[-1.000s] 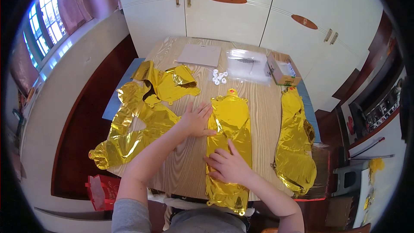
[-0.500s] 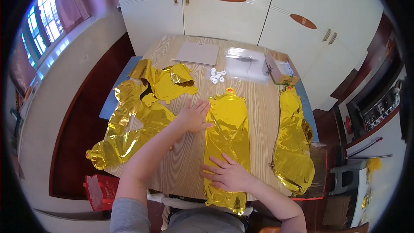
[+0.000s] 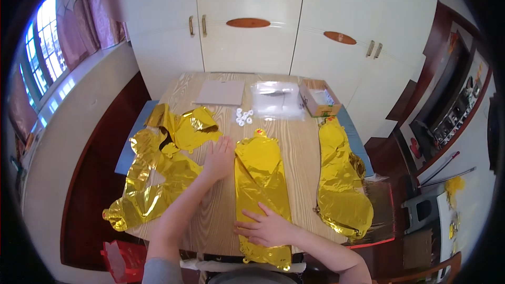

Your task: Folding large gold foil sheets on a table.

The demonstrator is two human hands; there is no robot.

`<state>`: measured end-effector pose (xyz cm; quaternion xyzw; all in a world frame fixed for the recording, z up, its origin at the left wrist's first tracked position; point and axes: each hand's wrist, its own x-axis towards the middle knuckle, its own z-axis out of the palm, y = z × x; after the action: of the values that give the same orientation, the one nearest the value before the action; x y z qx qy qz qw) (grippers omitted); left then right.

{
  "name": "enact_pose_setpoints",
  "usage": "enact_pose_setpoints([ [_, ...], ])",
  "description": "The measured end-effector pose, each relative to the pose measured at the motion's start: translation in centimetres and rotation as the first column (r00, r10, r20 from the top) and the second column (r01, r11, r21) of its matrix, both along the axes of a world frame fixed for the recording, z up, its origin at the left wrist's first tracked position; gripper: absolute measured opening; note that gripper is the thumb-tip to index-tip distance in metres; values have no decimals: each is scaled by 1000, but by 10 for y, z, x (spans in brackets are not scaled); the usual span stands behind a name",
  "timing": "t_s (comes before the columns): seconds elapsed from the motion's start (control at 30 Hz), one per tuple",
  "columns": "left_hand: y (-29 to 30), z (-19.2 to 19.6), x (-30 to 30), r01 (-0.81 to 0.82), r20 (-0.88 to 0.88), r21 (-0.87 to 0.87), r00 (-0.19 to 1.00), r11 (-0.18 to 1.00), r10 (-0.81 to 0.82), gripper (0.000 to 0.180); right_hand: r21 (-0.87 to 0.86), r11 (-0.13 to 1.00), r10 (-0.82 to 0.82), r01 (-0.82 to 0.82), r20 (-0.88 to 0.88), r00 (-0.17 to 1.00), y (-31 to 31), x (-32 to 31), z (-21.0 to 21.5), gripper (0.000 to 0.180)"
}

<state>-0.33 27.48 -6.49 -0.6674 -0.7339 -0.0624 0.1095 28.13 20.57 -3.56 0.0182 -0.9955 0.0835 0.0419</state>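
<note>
A flat gold foil balloon, folded into a long strip, lies lengthwise in front of me. Its near end reaches the table's front edge. My right hand rests with spread fingers on its lower part. My left hand is flat, fingers stretched forward, beside its upper left edge; whether it touches the foil I cannot tell. To the left, a crumpled gold foil balloon spreads out, and another gold foil piece lies at its far end. A further gold foil balloon lies along the table's right side.
At the back of the wooden table are a grey board, clear plastic bags, a small cardboard box and several white rings. White cabinets stand behind. A red bag sits below at left.
My view has tilted up and shifted right. My left hand has come off the foil strip's upper left edge to beside it, fingers now pointing forward. The right hand stays on the strip.
</note>
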Motion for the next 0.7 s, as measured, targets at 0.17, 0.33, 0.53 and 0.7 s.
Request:
enact_pose_setpoints([
  [0.17,-46,26,37,256,201,-91,951,962,-234,75,-137,990,-33,26,-50,998,9,2,2,48],
  [0.33,-60,19,33,216,199,-116,961,969,-191,82,-414,807,-483,421,-53,874,71,-23,40,40],
  [0.53,-55,9,32,248,180,-26,954,968,-239,78,-348,558,-830,753,-206,519,161,-29,-27,38],
  [0.7,-59,9,33,246,157,9,957,969,-244,77,-363,571,-818,736,-170,550,155,-36,-28,39],
])
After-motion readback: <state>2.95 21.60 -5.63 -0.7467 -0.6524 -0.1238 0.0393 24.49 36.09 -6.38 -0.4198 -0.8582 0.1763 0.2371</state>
